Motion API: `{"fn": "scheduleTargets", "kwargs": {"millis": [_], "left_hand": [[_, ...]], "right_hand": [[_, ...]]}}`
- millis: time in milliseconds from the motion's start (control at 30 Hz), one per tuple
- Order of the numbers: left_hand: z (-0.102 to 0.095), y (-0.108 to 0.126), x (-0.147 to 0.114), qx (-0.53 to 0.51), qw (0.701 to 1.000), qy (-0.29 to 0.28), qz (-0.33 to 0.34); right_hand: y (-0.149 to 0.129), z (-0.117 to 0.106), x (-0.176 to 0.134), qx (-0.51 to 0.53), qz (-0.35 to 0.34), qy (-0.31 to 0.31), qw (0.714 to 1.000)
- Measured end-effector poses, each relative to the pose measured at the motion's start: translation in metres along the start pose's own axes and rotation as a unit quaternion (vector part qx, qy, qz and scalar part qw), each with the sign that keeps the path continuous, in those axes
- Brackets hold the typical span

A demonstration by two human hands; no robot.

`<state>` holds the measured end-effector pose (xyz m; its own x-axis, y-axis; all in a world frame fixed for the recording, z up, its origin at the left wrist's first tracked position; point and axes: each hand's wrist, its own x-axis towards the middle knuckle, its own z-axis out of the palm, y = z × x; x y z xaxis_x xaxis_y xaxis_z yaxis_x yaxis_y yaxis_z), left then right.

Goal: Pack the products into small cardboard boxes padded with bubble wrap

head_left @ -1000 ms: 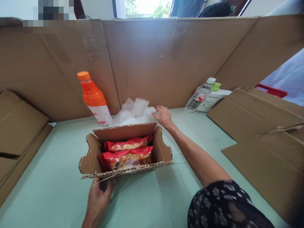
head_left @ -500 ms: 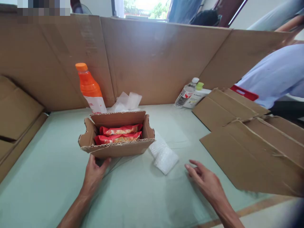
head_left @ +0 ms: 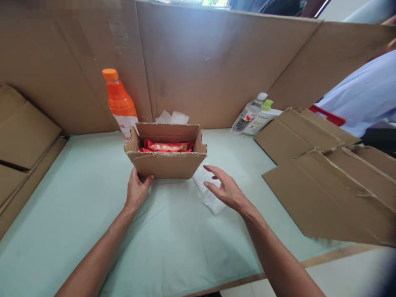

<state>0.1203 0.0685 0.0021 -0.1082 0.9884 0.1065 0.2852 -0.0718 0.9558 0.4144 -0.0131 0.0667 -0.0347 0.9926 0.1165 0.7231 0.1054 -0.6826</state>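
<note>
A small cardboard box (head_left: 168, 166) with its top open stands on the pale green tabletop (head_left: 173, 239). Inside it lie red snack packets (head_left: 170, 146), mostly hidden by the front wall. My left hand (head_left: 138, 189) grips the box at its lower left front corner, thumb in front and the other fingers partly out of sight. To the right of the box, my right hand (head_left: 224, 187) hovers with thumb and fingers apart, holding nothing. Beneath it lies bubble wrap (head_left: 213, 203), partly covered by the hand.
An orange bottle (head_left: 120, 103) stands behind the box, near clear plastic wrap (head_left: 179, 118). A clear bottle (head_left: 249, 113) and a white pouch (head_left: 262, 121) lean at the cardboard wall (head_left: 216, 66). Flattened cartons (head_left: 328, 194) lie right, a carton (head_left: 24, 128) left. Another person's sleeve (head_left: 365, 95) shows at right.
The box has moved away from me and slightly right, with my left hand on it. My right hand has come forward and left, over the bubble wrap and closer to the box.
</note>
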Motion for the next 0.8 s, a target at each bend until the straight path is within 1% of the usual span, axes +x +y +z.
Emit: {"fn": "scheduleTargets", "kwargs": {"millis": [67,100,167,200,233,267,300,333,367,400,433,467,500,533,567,600,667,733,800], "left_hand": [[-0.003,0.0,-0.003,-0.001,1.0,0.016,-0.005],[-0.006,0.001,-0.01,0.002,1.0,0.03,-0.009],[-0.017,0.004,-0.034,0.02,0.998,0.057,-0.022],[-0.023,0.006,-0.051,0.033,0.997,0.06,-0.035],[-0.028,0.008,-0.068,0.043,0.996,0.051,-0.053],[-0.033,0.011,-0.087,0.039,0.996,0.028,-0.074],[-0.036,0.015,-0.104,0.019,0.995,-0.007,-0.102],[-0.037,0.019,-0.12,-0.019,0.989,-0.057,-0.135],[-0.036,0.022,-0.133,-0.074,0.976,-0.114,-0.17],[-0.035,0.026,-0.143,-0.138,0.954,-0.166,-0.209],[-0.032,0.029,-0.149,-0.197,0.925,-0.208,-0.249],[-0.028,0.032,-0.152,-0.244,0.896,-0.236,-0.287],[-0.025,0.034,-0.153,-0.274,0.872,-0.252,-0.317],[-0.022,0.035,-0.153,-0.29,0.858,-0.257,-0.337],[-0.02,0.037,-0.151,-0.295,0.852,-0.26,-0.345],[-0.019,0.038,-0.15,-0.294,0.853,-0.264,-0.341],[-0.02,0.04,-0.15,-0.286,0.87,-0.26,-0.305],[-0.024,0.042,-0.151,-0.259,0.903,-0.239,-0.245],[-0.029,0.041,-0.15,-0.193,0.938,-0.216,-0.19]], "right_hand": [[0.012,-0.008,-0.019,-0.085,-0.006,-0.042,0.995],[0.017,-0.01,-0.027,-0.13,-0.002,-0.067,0.989],[0.02,-0.01,-0.041,-0.204,0.028,-0.096,0.974],[0.019,-0.008,-0.047,-0.218,0.044,-0.094,0.97],[0.016,-0.006,-0.051,-0.212,0.052,-0.078,0.973],[0.011,-0.002,-0.056,-0.187,0.051,-0.046,0.98],[0.005,0.002,-0.062,-0.148,0.039,-0.002,0.988],[-0.003,0.008,-0.068,-0.099,0.018,0.044,0.994],[-0.013,0.016,-0.076,-0.048,-0.008,0.084,0.995],[-0.022,0.025,-0.085,-0.001,-0.037,0.111,0.993],[-0.031,0.037,-0.094,0.036,-0.067,0.122,0.99],[-0.039,0.05,-0.104,0.058,-0.098,0.117,0.987],[-0.047,0.064,-0.114,0.064,-0.129,0.101,0.984],[-0.052,0.078,-0.123,0.057,-0.156,0.079,0.983],[-0.057,0.091,-0.132,0.04,-0.177,0.059,0.982],[-0.06,0.102,-0.138,0.02,-0.19,0.043,0.981],[-0.063,0.117,-0.146,-0.018,-0.191,0.03,0.981],[-0.066,0.123,-0.148,-0.043,-0.18,0.035,0.982],[-0.069,0.124,-0.145,-0.059,-0.182,0.038,0.981]]}}
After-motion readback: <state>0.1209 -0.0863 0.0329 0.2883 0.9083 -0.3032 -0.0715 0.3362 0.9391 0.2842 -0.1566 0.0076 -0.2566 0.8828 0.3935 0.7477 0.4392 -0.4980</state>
